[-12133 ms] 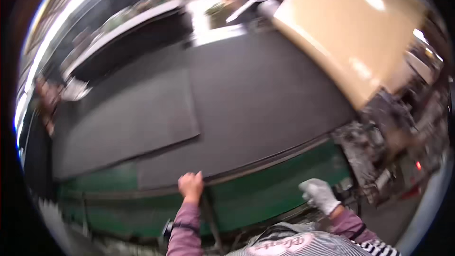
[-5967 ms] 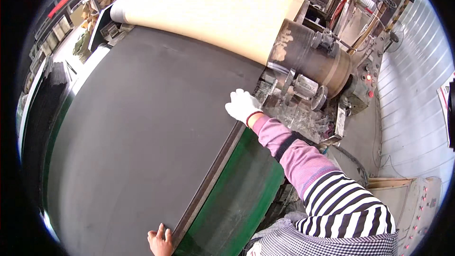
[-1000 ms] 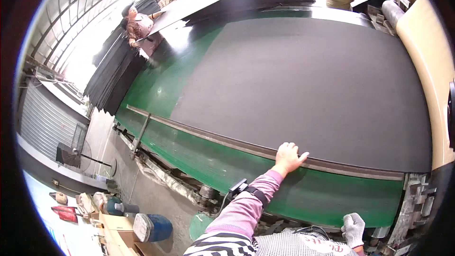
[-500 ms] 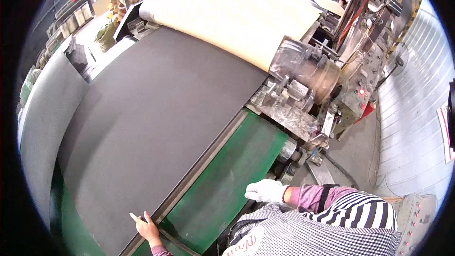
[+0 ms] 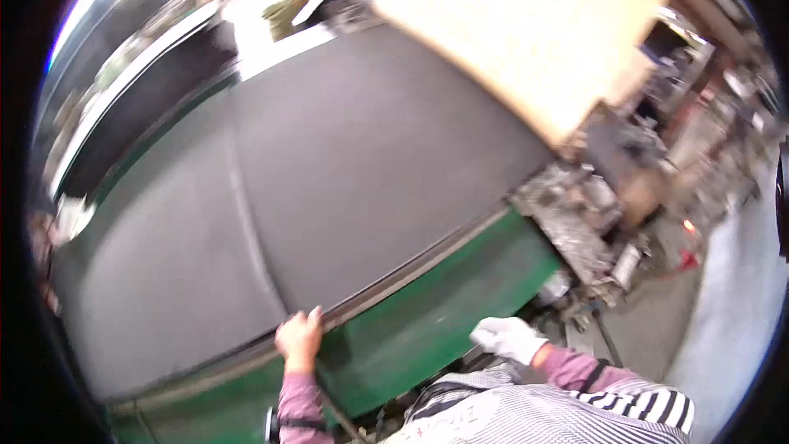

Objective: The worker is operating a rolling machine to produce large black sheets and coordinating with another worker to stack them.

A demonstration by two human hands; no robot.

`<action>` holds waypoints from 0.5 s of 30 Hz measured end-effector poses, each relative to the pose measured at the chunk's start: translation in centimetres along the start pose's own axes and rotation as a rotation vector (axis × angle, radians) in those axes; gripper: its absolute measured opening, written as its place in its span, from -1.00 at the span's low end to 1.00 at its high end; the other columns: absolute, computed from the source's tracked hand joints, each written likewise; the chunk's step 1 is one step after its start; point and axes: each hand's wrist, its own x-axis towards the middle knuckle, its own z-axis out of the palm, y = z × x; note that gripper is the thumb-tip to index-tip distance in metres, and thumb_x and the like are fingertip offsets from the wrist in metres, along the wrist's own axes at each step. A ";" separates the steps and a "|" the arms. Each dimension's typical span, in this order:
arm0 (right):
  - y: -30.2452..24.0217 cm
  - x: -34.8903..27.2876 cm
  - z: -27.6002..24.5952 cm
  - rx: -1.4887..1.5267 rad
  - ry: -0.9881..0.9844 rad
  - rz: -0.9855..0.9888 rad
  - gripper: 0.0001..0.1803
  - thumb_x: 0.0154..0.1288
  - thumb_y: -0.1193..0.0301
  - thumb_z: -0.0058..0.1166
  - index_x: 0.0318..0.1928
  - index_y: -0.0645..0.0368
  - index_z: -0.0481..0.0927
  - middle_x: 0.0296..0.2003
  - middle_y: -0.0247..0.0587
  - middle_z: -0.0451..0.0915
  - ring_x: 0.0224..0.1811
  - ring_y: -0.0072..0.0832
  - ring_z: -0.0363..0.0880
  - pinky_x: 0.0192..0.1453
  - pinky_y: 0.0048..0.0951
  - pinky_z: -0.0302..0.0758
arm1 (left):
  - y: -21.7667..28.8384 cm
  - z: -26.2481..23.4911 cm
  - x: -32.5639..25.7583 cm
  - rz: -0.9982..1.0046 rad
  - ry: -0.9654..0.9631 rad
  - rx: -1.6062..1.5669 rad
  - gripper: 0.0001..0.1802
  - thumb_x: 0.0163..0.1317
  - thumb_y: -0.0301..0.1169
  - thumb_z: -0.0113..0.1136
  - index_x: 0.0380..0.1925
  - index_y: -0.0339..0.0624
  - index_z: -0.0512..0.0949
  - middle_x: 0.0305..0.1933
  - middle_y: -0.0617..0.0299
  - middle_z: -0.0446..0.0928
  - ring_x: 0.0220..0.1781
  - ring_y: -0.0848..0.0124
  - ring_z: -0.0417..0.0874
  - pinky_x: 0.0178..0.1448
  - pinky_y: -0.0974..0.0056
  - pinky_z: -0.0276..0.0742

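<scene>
A wide dark grey sheet [image 5: 370, 148] lies over a green belt [image 5: 427, 312], with a raised seam or fold [image 5: 248, 205] running across it away from me. At the near end of that seam, my bare left hand [image 5: 300, 337] is closed on the sheet's near edge; its fingertips are partly hidden. In a white glove, my right hand [image 5: 508, 339] hovers by the near edge of the green belt. Its fingers are curled together, and nothing shows in them.
Pale yellowish material [image 5: 526, 41] covers a roll at the far end. Machinery [image 5: 608, 189] with a roller end stands on the right. At the far left edge another person's white-gloved hand [image 5: 74, 218] is by the sheet. A pale wall [image 5: 744, 304] rises at right.
The view has swung left. The raised flap of dark sheet at the left has come down flat, leaving a seam. My left hand has closed at the sheet's edge; its fingers were spread before.
</scene>
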 end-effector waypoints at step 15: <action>-7.8 10.4 -4.4 0.403 0.221 0.036 -0.87 0.34 0.42 0.08 -0.25 0.20 0.63 -0.53 -0.44 0.54 -0.56 -0.76 0.44 -0.53 -0.64 0.35 | -17.7 -1.5 -4.4 -0.910 -0.087 -0.119 -0.08 -0.17 -0.06 0.44 0.15 -0.45 0.38 0.22 -0.15 0.38 0.32 -0.02 0.33 0.40 0.04 0.30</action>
